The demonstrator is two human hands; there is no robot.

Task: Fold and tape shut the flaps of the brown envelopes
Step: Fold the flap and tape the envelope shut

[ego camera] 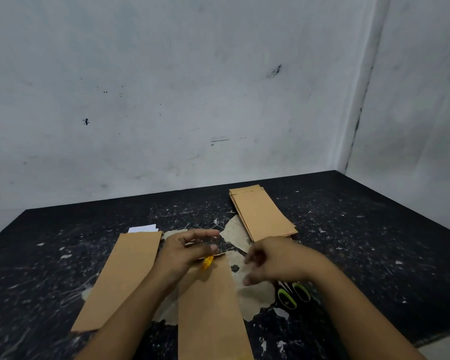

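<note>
The left hand [185, 252] curls around something small and yellow [207, 262], mostly hidden under the fingers; what it is I cannot tell. It sits at the top end of a brown envelope [211, 313], whose near end runs out of view. Just right, the right hand [273, 261] hovers blurred, fingers loosely bent, holding nothing visible. Under its wrist, green-handled scissors [294, 294] are half covered. Left of the grip lies another envelope [120, 279]; beyond, a stack [263, 214] on the black table [374, 229].
</note>
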